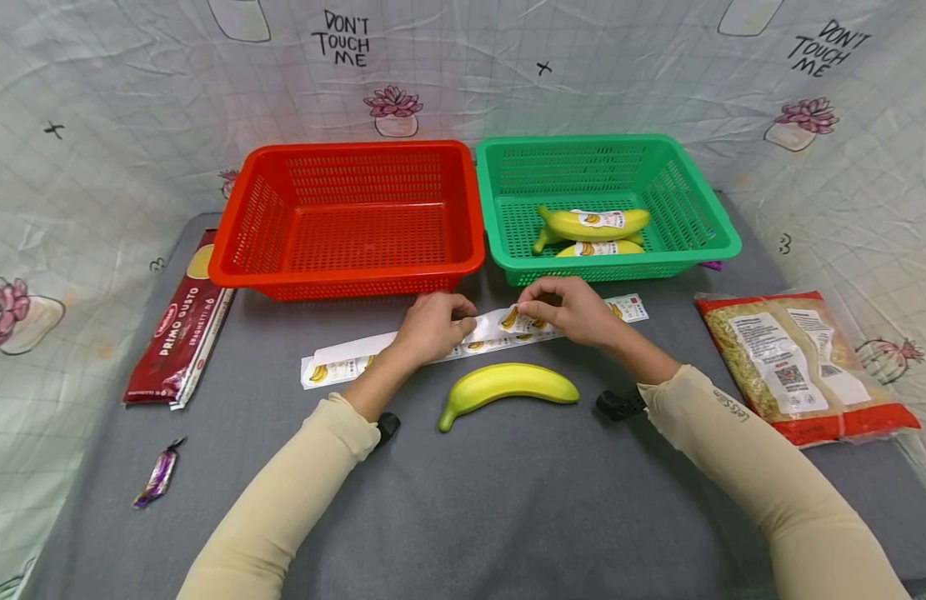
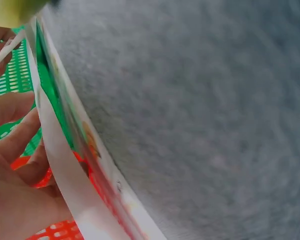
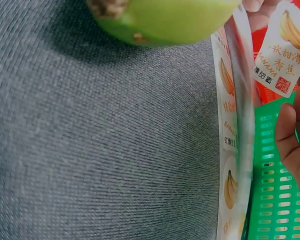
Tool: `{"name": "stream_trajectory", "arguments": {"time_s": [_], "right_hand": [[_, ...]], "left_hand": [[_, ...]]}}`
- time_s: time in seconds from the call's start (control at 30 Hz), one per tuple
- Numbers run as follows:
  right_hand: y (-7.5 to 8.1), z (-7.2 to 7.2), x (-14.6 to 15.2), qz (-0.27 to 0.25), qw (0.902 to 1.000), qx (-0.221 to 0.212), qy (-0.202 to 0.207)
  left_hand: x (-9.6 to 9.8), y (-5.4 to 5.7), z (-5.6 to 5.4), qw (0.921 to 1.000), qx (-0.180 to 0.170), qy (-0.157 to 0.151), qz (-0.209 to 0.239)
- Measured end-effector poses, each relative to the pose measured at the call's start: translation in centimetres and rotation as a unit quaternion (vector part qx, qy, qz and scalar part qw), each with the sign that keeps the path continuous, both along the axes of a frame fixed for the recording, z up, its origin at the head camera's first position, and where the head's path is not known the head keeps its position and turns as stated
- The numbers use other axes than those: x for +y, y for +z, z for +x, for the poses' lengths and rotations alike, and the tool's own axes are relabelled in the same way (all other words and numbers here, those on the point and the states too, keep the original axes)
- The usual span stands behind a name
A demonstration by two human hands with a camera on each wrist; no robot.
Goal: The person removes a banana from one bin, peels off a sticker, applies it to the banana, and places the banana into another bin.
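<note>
A long strip of banana stickers lies slantwise on the table in front of the baskets, its white backing folded up along it. My left hand, fingers curled, holds the backing near the middle of the strip. Between thumb and finger my right hand pinches one banana sticker, lifted at the strip and facing the right wrist camera. A yellow banana with a green stem end lies just in front of the strip, between my forearms.
Behind my hands stand a red basket at left and a green basket holding several stickered bananas. A spaghetti packet and a purple-wrapped candy lie at left, a red-edged clear food bag at right.
</note>
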State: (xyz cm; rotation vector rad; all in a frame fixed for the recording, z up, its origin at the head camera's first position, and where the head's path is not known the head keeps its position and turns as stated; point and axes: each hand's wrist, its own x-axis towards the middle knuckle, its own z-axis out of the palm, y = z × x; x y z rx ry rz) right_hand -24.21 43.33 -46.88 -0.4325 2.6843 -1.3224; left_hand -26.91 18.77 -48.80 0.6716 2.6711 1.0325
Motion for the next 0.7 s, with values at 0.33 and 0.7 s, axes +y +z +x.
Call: {"name": "stream_trajectory", "arguments": {"time_s": [0.33, 0.7], "right_hand": [[0.2, 0.4, 0.2, -0.008, 0.9998, 0.007, 0.018], [0.5, 0.6, -0.2, 0.009, 0.9993, 0.020, 0.030]], "left_hand": [[2.0, 1.9, 1.1, 0.9956, -0.008, -0.045, 0.081], [2.6, 2.0, 1.4, 0.9981, 0.001, -0.039, 0.049]]}}
